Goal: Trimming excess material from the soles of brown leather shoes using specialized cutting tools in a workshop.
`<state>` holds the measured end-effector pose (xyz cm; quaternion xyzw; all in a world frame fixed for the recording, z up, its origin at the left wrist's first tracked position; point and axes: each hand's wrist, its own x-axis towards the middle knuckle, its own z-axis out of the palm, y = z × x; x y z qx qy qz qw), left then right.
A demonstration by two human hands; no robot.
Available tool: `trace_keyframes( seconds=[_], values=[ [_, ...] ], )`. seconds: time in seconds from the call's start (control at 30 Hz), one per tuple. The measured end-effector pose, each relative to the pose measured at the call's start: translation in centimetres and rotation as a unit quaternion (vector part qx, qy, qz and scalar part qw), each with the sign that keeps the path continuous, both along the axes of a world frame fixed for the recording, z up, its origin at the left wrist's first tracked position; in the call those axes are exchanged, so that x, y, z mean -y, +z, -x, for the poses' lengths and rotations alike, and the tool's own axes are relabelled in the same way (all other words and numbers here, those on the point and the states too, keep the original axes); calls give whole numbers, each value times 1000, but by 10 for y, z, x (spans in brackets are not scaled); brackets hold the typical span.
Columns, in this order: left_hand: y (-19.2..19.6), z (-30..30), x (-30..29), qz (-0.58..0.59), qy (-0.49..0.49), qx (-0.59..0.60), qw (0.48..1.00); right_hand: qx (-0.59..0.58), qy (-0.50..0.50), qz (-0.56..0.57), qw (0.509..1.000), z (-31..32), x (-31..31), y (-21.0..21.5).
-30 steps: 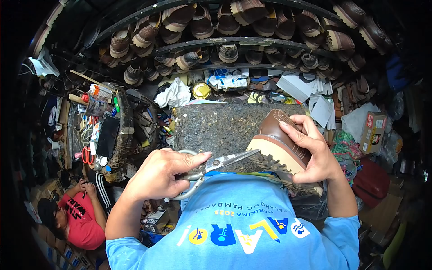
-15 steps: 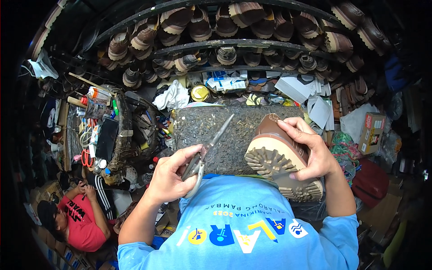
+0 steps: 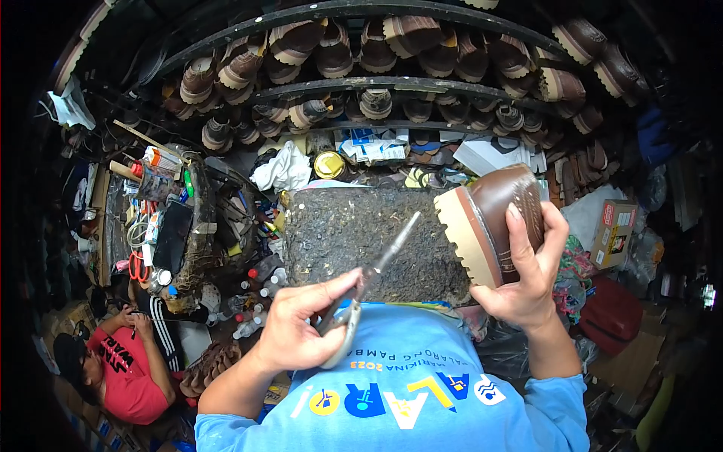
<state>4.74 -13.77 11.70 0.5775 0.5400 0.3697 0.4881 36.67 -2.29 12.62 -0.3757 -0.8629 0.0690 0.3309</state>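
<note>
My left hand is closed on the handles of a pair of metal scissors. The blades look together and point up and to the right. At the right, my right hand grips a brown leather shoe. Its thick tan lugged sole faces left, with the upper toward my palm. The scissors' tip is apart from the shoe. Between and beyond the hands lies a dark, rough work block.
Shelves packed with brown shoes run across the back. To the left stands a cluttered stand with a phone and orange-handled scissors. A person in a red shirt sits at lower left. A cardboard box stands right.
The shoe has been turned and lifted: its tread faced me before, and now its side and upper show. My left hand with the scissors has shifted right and slightly down.
</note>
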Motion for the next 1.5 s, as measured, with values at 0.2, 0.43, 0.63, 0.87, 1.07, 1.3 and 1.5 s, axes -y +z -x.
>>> trace_keyframes(
  seconds=[0.2, 0.43, 0.63, 0.87, 1.07, 1.3, 1.5],
  values=[
    [8, -28, -6, -27, -24, 62, 997, -2, -109, -166, 980, 7, 10, -22],
    [7, -41, -11, -63, -29, 55, 996, 4, -128, -207, 970, 9, 9, -34],
    [13, -46, -12, -72, -29, 30, 997, -9, -137, -208, 969, 9, 8, -40],
    [16, -45, -16, -99, -37, -15, 994, -18, -136, -196, 971, 11, 8, -39],
    [3, -40, -18, -108, -60, -25, 992, -16, -129, -191, 973, 8, 9, -38],
    [-37, -31, -17, -81, 34, 98, 991, -39, -116, -152, 981, 8, 12, -36],
    [-63, 5, 3, 18, 143, -102, 984, -63, -57, -56, 995, -2, 3, -15]
  ],
)
